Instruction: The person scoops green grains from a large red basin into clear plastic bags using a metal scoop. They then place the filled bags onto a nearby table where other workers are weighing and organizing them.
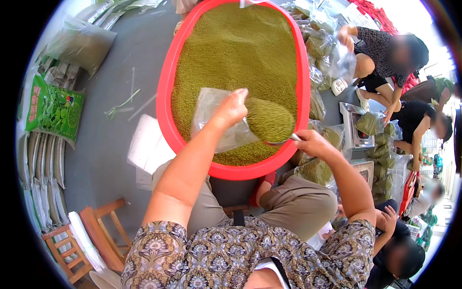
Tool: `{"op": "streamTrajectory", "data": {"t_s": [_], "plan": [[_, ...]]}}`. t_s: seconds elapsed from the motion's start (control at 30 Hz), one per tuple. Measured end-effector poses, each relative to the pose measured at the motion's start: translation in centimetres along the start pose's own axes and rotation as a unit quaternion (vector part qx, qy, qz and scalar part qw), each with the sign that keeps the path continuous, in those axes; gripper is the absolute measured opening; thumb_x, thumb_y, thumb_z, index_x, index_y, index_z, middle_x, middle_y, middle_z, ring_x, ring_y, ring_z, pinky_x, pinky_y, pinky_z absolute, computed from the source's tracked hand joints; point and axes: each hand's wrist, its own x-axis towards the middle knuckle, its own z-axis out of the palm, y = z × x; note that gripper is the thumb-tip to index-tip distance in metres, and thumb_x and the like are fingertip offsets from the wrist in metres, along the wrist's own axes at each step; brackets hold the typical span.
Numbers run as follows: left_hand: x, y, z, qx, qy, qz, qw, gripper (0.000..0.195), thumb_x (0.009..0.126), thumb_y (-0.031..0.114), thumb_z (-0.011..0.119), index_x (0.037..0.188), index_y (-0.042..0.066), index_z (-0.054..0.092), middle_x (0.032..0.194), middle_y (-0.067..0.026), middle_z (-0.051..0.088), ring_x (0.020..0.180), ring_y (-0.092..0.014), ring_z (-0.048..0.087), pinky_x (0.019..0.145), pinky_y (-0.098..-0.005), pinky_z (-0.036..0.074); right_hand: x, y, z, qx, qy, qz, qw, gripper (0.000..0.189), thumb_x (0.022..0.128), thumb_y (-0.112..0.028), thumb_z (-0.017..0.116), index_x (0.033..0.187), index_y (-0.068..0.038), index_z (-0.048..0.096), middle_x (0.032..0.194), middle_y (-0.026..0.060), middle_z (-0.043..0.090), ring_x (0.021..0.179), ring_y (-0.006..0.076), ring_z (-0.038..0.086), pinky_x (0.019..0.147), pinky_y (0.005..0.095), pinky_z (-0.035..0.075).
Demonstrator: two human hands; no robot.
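Note:
Before me stands a red oval plastic tub [164, 97] holding a deep bed of small green beans, likely mung beans [234, 47]. My left hand [232, 108] grips a clear plastic bag [213, 101] near its upper edge, over the beans. In my right hand [312, 142] is the handle of a metal scoop [296, 137], heaped with green beans [270, 121]. The heaped scoop is beside the bag, just right of my left hand. Whether its lip reaches into the bag's mouth cannot be told, and the scoop's bowl is mostly hidden under the beans.
Filled clear bags [319, 45] line the tub's right side. Beyond them are a weighing scale [357, 126] and several people, one handling a clear bag [341, 61]. At left lie stacked sacks [47, 162], a green printed sack [56, 110], white flat bags [149, 141] and a wooden chair [104, 231].

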Motion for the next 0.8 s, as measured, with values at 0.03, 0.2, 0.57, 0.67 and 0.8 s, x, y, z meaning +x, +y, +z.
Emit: {"op": "streamTrajectory", "data": {"t_s": [0.03, 0.2, 0.57, 0.67, 0.8], "plan": [[-0.3, 0.6, 0.6, -0.031, -0.026, 0.003, 0.999, 0.058, 0.066, -0.003, 0.04, 0.124, -0.003, 0.038, 0.129, -0.0195, 0.037, 0.122, -0.03, 0.033, 0.1, -0.0321, 0.027, 0.6, -0.6, 0.7, -0.021, -0.019, -0.004, 1.0, 0.022, 0.076, -0.019, 0.057, 0.089, -0.002, 0.057, 0.061, 0.0032, 0.05, 0.051, 0.011, 0.046, 0.048, 0.0278, 0.04], [-2.0, 2.3, 1.8, -0.124, -0.074, 0.062, 0.988, 0.07, 0.059, -0.007, 0.041, 0.128, -0.002, 0.033, 0.13, -0.0185, 0.037, 0.122, -0.025, 0.034, 0.099, -0.0265, 0.027, 6.0, -4.1, 3.9, -0.201, -0.024, -0.097, 0.975, 0.022, 0.074, -0.019, 0.055, 0.086, 0.0, 0.057, 0.067, 0.0149, 0.059, 0.058, 0.0246, 0.059, 0.055, 0.0378, 0.046], [-3.7, -0.7, -6.6, -0.384, 0.05, -0.164, 0.907, 0.075, 0.061, -0.014, 0.042, 0.132, 0.002, 0.028, 0.073, -0.0032, 0.051, 0.048, -0.004, 0.038, 0.042, -0.0197, 0.033, 2.0, -7.0, -0.4, -0.315, 0.204, -0.112, 0.92, 0.021, 0.074, -0.017, 0.055, 0.09, -0.005, 0.053, 0.077, 0.0173, 0.059, 0.077, 0.0357, 0.057, 0.067, 0.0432, 0.045], [-4.7, -1.4, -7.3, -0.393, 0.058, -0.184, 0.899, 0.075, 0.061, -0.017, 0.042, 0.132, 0.004, 0.029, 0.069, 0.0022, 0.046, 0.051, -0.003, 0.036, 0.043, -0.0186, 0.032, 6.9, -2.3, -1.1, -0.217, 0.148, 0.011, 0.965, 0.022, 0.073, -0.021, 0.056, 0.087, -0.004, 0.058, 0.079, 0.0196, 0.06, 0.079, 0.0348, 0.058, 0.069, 0.0417, 0.045], [-4.8, -1.6, -7.0, -0.302, 0.04, -0.142, 0.942, 0.069, 0.062, -0.015, 0.041, 0.129, -0.002, 0.031, 0.109, -0.0128, 0.04, 0.095, -0.016, 0.038, 0.079, -0.0226, 0.031, 18.4, 3.1, 3.2, -0.154, 0.074, 0.046, 0.984, 0.028, 0.071, -0.025, 0.055, 0.084, -0.001, 0.058, 0.074, 0.0178, 0.06, 0.071, 0.0316, 0.059, 0.064, 0.0396, 0.044]]}}
